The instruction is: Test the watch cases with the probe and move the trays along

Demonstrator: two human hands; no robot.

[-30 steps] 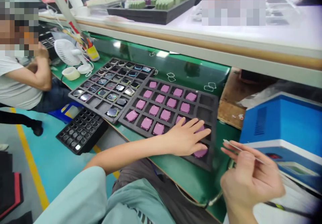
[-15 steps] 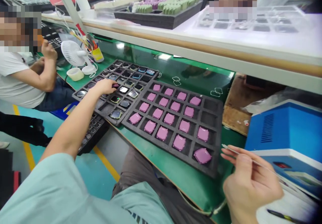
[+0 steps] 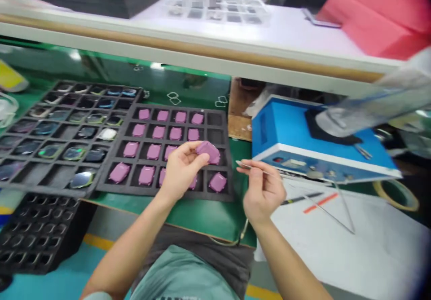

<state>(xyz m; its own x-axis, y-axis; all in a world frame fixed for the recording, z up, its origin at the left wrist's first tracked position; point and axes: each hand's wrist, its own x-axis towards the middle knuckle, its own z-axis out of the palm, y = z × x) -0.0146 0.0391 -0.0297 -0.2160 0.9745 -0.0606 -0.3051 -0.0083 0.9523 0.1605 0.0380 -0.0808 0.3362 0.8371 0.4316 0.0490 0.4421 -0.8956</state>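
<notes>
My left hand point(image 3: 182, 172) is raised over the black foam tray point(image 3: 215, 192) and holds a pink rounded-square piece point(image 3: 208, 152) in its fingertips. Rows of matching pink pieces point(image 3: 147, 175) sit in the tray's cells, and my left hand hides several of them. My right hand point(image 3: 264, 192) is just right of the tray, pinching a thin metal pick point(image 3: 251, 167) whose tip points left. To the left lies a second foam tray point(image 3: 54, 181) of dark, glossy watch-shaped pieces point(image 3: 81, 179).
A blue machine point(image 3: 303, 134) stands right of the trays on the green mat point(image 3: 202, 217). Below it lie a white sheet point(image 3: 336, 250) and a pen point(image 3: 303, 199). A black tray point(image 3: 37, 232) sits low at left. A white shelf edge point(image 3: 188, 46) runs above, and a blurred clear object point(image 3: 370, 102) crosses the upper right.
The view has swung right. My left hand has moved from the dark-piece tray to above the pink tray, now holding a pink piece. My right hand still holds the pick.
</notes>
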